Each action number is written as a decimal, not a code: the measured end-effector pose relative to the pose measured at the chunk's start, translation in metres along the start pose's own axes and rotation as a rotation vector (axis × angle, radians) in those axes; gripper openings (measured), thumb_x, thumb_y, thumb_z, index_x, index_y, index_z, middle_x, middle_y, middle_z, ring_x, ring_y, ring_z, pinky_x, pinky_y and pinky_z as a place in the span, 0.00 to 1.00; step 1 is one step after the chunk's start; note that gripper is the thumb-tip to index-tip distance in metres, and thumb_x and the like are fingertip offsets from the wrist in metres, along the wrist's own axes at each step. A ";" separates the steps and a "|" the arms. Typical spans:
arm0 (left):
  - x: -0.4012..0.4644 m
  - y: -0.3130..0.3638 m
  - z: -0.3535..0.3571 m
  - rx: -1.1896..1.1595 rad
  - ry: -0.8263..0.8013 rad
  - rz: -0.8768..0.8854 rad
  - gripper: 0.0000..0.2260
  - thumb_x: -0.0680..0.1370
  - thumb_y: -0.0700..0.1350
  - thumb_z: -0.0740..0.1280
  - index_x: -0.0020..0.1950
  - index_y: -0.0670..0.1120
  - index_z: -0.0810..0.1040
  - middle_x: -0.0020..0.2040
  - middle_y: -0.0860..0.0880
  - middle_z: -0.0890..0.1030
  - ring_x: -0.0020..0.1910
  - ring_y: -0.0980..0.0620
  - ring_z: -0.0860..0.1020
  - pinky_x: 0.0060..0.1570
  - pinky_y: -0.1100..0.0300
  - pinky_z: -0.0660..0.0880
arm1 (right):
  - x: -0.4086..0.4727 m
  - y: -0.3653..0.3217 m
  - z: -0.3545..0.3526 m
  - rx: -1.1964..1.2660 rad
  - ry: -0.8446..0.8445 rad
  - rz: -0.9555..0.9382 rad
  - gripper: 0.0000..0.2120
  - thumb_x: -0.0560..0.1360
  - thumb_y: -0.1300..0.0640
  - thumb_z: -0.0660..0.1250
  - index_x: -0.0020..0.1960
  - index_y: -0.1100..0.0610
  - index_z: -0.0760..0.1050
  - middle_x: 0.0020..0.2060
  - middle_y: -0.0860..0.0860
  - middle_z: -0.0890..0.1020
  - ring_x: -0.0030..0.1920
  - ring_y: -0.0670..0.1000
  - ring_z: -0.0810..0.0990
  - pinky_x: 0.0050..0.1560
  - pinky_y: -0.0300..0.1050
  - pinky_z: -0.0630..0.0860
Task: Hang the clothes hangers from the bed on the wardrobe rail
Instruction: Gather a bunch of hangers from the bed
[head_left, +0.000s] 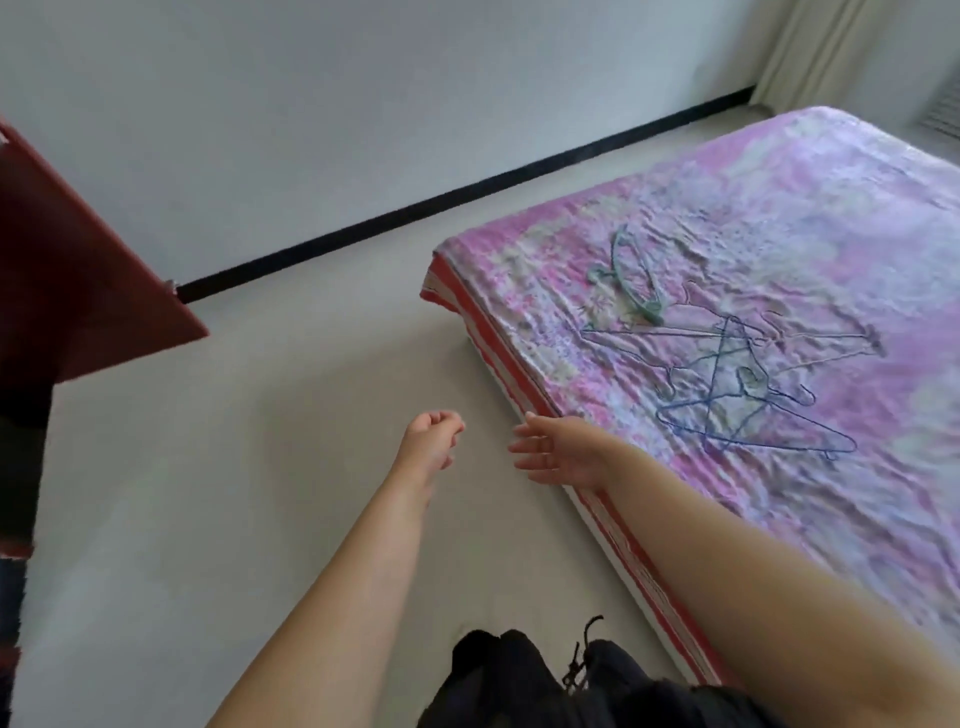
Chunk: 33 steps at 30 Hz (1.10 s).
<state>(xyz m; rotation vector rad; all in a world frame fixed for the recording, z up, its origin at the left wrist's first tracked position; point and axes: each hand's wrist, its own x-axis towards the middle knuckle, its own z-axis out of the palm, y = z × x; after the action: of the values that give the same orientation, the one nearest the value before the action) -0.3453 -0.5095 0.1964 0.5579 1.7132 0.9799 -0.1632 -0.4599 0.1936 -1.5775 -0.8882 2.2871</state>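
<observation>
Fingers (524, 447) straight, loose, holding nothing

You've got the hangers (727, 353) lying flat in a loose tangle on the pink bed (857, 519) at two o'clock: green plastic farthest, pale wire mid-heap, blue wire nearest.
</observation>
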 end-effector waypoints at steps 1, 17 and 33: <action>0.015 0.010 0.012 0.029 -0.031 0.003 0.08 0.79 0.41 0.62 0.41 0.50 0.71 0.40 0.50 0.76 0.36 0.56 0.71 0.35 0.63 0.64 | 0.005 -0.007 -0.011 0.061 0.034 -0.012 0.13 0.81 0.48 0.58 0.54 0.56 0.73 0.44 0.51 0.81 0.39 0.50 0.80 0.40 0.44 0.76; 0.164 0.092 0.292 0.478 -0.460 -0.014 0.02 0.78 0.44 0.65 0.50 0.47 0.74 0.50 0.45 0.78 0.47 0.49 0.75 0.43 0.56 0.71 | 0.053 -0.056 -0.273 0.732 0.381 -0.160 0.08 0.80 0.52 0.61 0.52 0.56 0.74 0.47 0.52 0.81 0.43 0.51 0.79 0.42 0.44 0.76; 0.296 0.113 0.518 0.716 -0.460 -0.036 0.12 0.79 0.44 0.64 0.62 0.44 0.72 0.53 0.47 0.75 0.47 0.50 0.73 0.49 0.53 0.67 | 0.138 -0.062 -0.494 0.990 0.766 0.026 0.23 0.79 0.57 0.64 0.71 0.62 0.64 0.67 0.57 0.71 0.65 0.57 0.73 0.58 0.49 0.74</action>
<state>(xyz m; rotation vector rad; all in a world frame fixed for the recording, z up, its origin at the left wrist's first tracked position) 0.0216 -0.0453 0.0601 1.1100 1.6051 0.1484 0.2198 -0.1678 0.0058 -1.6561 0.4040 1.4419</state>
